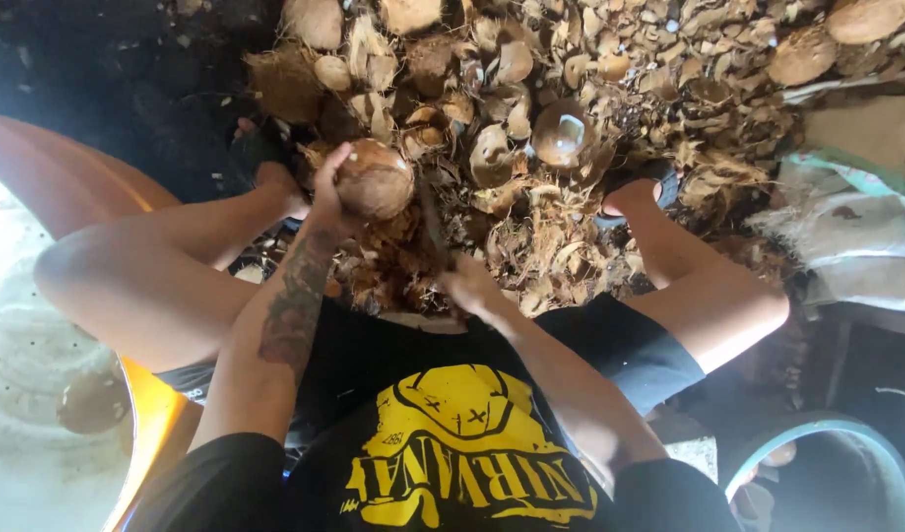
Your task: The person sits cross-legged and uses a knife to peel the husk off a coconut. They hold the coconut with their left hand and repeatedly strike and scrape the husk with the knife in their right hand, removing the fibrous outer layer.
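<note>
Our left hand (326, 192) is clamped round a husked coconut (375, 179), held above the husk pile (531, 217) between our knees. Right hand (469, 286) is closed on a dark blade (434, 227), tip pointing away from us, toward the pile. Coconut is near round; we can't tell its long axis. Risk, as we judge it: blade runs close to the left fingers, so a slip off the curved shell could cut them.

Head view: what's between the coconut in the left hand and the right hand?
In the head view, a dark blade held by the right hand rises beside the husked coconut gripped by the left hand; husk scraps lie beneath.
</note>
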